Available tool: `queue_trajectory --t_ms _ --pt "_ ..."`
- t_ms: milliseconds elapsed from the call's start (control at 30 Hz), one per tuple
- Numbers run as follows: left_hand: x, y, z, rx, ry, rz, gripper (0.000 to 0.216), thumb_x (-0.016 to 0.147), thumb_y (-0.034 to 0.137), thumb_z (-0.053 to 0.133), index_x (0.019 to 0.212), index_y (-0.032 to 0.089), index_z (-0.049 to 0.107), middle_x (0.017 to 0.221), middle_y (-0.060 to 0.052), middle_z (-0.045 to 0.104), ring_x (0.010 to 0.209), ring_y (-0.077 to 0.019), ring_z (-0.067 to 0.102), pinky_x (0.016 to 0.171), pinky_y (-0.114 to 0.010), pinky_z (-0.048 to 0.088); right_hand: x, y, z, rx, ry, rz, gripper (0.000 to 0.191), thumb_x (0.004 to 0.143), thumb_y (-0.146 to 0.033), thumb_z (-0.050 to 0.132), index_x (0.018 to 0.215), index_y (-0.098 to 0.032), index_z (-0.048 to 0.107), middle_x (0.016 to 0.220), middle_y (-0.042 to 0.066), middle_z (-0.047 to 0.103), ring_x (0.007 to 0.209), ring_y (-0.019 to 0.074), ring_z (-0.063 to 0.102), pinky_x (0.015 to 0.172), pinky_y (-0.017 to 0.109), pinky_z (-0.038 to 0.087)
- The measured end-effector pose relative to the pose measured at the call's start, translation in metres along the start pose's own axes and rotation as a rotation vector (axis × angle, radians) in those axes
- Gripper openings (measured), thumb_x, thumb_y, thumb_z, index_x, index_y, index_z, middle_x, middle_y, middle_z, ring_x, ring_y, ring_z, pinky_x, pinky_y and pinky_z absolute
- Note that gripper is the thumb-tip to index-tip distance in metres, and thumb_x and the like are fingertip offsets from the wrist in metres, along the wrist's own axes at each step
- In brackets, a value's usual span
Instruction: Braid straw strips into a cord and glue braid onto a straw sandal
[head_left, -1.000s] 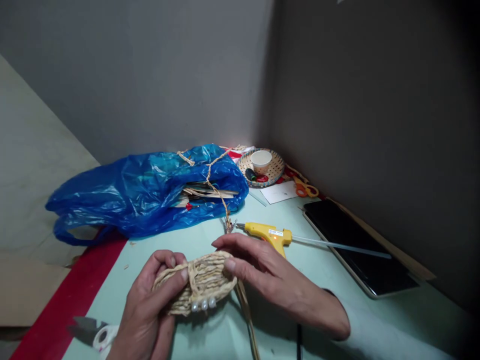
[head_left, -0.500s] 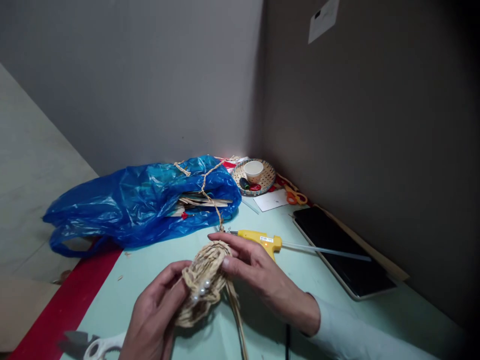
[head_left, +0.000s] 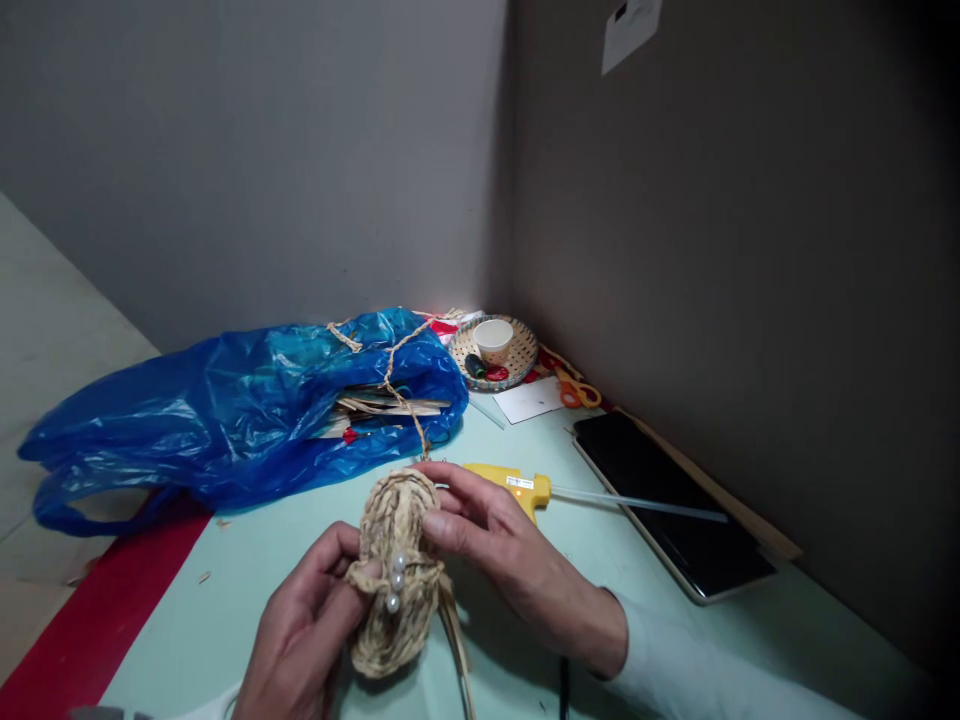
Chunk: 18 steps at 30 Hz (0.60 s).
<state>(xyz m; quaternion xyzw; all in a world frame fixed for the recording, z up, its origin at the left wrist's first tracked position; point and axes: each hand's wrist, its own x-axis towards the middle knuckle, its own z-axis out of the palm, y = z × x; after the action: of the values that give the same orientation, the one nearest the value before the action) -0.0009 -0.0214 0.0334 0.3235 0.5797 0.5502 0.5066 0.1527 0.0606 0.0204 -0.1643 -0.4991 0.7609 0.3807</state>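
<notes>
Between my hands is a small braided straw slipper, an oval sole of coiled plait with a strap across it. Three white pearl beads sit in a row on the strap. My left hand pinches the left end of the strap, thumb on top. At the upper right edge, my right hand grips the sole with thumb in front and fingers behind. Loose straw strands hang from the slipper's right side. Just behind my right hand lies a yellow glue gun with a clear glue stick in its back.
A blue plastic bag holding straw lies at the back left, a braided cord across it. Farther back stand a woven tray with a white cup, and orange scissors. A dark tablet rests on the right.
The slipper has turned more upright, so its sole and beaded strap face me more fully. The view has shifted slightly to the right; both hands keep hold of the slipper.
</notes>
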Motion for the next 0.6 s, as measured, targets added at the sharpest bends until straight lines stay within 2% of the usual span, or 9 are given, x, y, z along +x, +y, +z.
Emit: queue_trajectory --t_ms 167,300,367,433,500,600 --pt "0.004 0.001 0.001 -0.089 0.074 0.026 0.022 0.075 0.044 0.076 0.08 0.024 0.067 0.069 0.001 0.063 0.06 -0.0142 0.047 0.054 -0.02 0.041 -0.004 -0.003 0.006 0.039 -0.059 -0.01 0.029 0.089 -0.028 0.063 0.116 -0.016 0.064 0.104 0.008 0.069 0.101 0.02 0.062 0.095 0.036 0.043" --pt "0.005 0.0 0.001 -0.103 0.083 0.04 0.022 0.076 0.043 0.075 0.086 0.025 0.069 0.076 -0.001 0.068 0.064 -0.0165 0.053 0.056 -0.023 0.043 -0.006 0.001 0.013 0.079 -0.066 -0.002 0.038 0.083 -0.023 0.071 0.119 -0.019 0.061 0.109 0.006 0.068 0.1 0.0185 0.063 0.096 0.035 0.044" --pt "0.005 -0.002 0.001 -0.114 0.075 0.038 0.024 0.075 0.043 0.076 0.088 0.024 0.068 0.079 -0.001 0.069 0.069 -0.0177 0.058 0.057 -0.023 0.043 -0.006 0.007 0.016 0.081 -0.025 0.023 0.04 0.079 -0.023 0.076 0.117 -0.02 0.061 0.103 0.004 0.068 0.095 0.0179 0.063 0.093 0.034 0.046" --pt "0.004 -0.004 0.002 -0.118 0.073 0.045 0.026 0.074 0.044 0.077 0.088 0.024 0.066 0.079 -0.001 0.069 0.071 -0.018 0.06 0.056 -0.023 0.042 -0.006 0.013 0.019 0.021 0.05 0.049 0.033 0.079 -0.029 0.076 0.108 -0.019 0.064 0.09 0.002 0.066 0.088 0.0178 0.062 0.088 0.034 0.047" --pt "0.003 -0.006 0.004 -0.106 0.087 0.062 0.029 0.074 0.046 0.077 0.086 0.023 0.066 0.078 -0.001 0.068 0.068 -0.0172 0.059 0.056 -0.023 0.042 -0.007 0.018 0.021 -0.071 0.116 0.054 0.026 0.082 -0.036 0.073 0.099 -0.017 0.069 0.08 0.001 0.062 0.079 0.0171 0.059 0.084 0.035 0.048" --pt "0.003 -0.009 0.004 -0.081 0.107 0.069 0.03 0.072 0.047 0.078 0.083 0.022 0.066 0.073 0.0 0.066 0.06 -0.0146 0.054 0.054 -0.023 0.042 -0.007 0.021 0.021 -0.102 0.149 0.046 0.027 0.084 -0.042 0.069 0.095 -0.017 0.072 0.077 0.001 0.061 0.074 0.0164 0.056 0.08 0.034 0.047"
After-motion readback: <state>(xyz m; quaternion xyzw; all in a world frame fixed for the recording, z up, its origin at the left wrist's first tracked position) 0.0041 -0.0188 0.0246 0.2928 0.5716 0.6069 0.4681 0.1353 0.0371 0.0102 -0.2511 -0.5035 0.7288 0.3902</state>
